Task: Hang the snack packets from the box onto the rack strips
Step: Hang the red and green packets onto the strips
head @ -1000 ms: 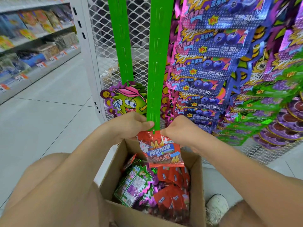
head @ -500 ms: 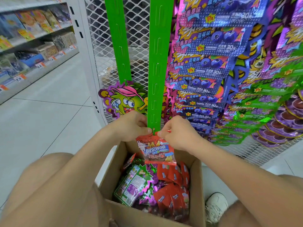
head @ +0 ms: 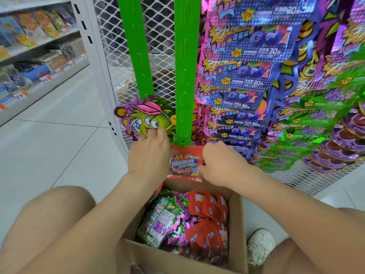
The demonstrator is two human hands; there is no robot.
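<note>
A red snack packet hangs by its top from the lowest hook of the right green strip. My left hand lies against the packet's left edge, fingers stretched upward and apart. My right hand is at the packet's right edge with its thumb on the front. Below them stands the open cardboard box, which holds several red packets and purple-green packets. The left green strip carries one green cartoon-face packet at its bottom end.
Both strips hang on a white wire-mesh rack. Rows of blue and purple packets fill the strips to the right. A store shelf runs along the left across a white tiled floor. My knees flank the box, and a white shoe is beside it.
The red packet went from being pinched at its top under the strip to hanging on the lowest hook. My left fingers have spread, and both hands now sit lower at the packet's sides.
</note>
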